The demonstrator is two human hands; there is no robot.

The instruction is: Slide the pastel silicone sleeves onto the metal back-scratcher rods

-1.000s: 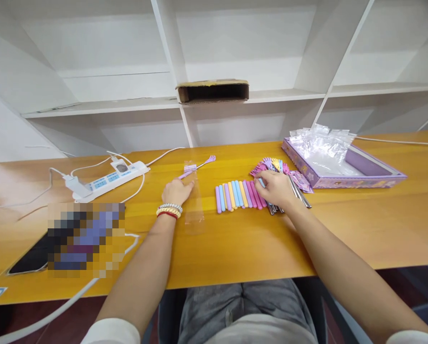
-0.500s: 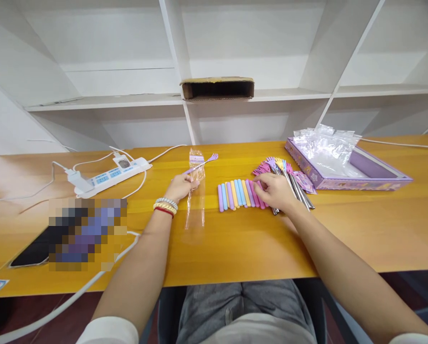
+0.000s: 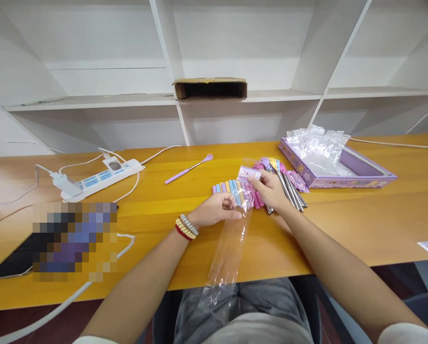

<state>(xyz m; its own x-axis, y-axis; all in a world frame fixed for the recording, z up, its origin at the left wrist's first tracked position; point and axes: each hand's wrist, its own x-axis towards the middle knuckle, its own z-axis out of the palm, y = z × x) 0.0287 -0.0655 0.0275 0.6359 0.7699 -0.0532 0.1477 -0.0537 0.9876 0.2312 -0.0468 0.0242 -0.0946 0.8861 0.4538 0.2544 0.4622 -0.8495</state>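
My right hand [image 3: 270, 189] pinches a long clear plastic bag [image 3: 228, 253] by its top, where a small printed card [image 3: 248, 173] shows. The bag hangs toward me past the table's front edge. Just left of it is my left hand [image 3: 221, 210], thumb stretched out and fingers curled apart from it, with nothing visible in its grip. Behind the bag lies a row of pastel-handled back scratchers [image 3: 221, 188], partly covered by my hands; their metal rods [image 3: 290, 191] and claw heads [image 3: 270, 164] show to the right. One purple back scratcher [image 3: 188, 171] lies alone on the left.
A purple box lid [image 3: 353, 182] with several clear bags [image 3: 319, 148] stands at the back right. On the left are a white power strip [image 3: 102, 179] with cables and a dark phone [image 3: 13, 255] beside a blurred patch. A cardboard box [image 3: 210, 90] sits on the shelf.
The clear bag has left the spot by the single back scratcher and is now in my right hand. My left hand has moved right, away from that back scratcher.
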